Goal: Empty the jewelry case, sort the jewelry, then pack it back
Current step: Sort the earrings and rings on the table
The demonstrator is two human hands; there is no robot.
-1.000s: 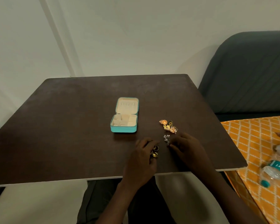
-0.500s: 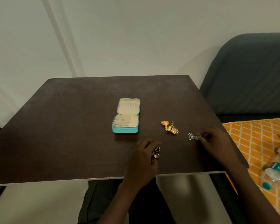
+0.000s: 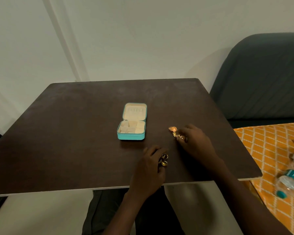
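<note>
Both hands are laid on the dark table (image 3: pixel 75 141): the right hand (image 3: pixel 196 143) is curled, fingertips pinching the orange-gold earrings (image 3: pixel 175 132); the left hand (image 3: pixel 150 168) is curled round gold rings (image 3: pixel 164 160). Left of the earrings, well apart, the teal jewelry case (image 3: pixel 131 122) is set open, its long axis running away from the viewer, lid farthest. A bottle (image 3: pixel 291 181) is seen right, its label unreadable.

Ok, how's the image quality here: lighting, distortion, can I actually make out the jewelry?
Head view: dim, warm light; wide-angle bending bows the table edges. The open jewelry case reads clearly. The orange earrings by the right hand and the gold rings at the left hand are small, detail unclear.
</note>
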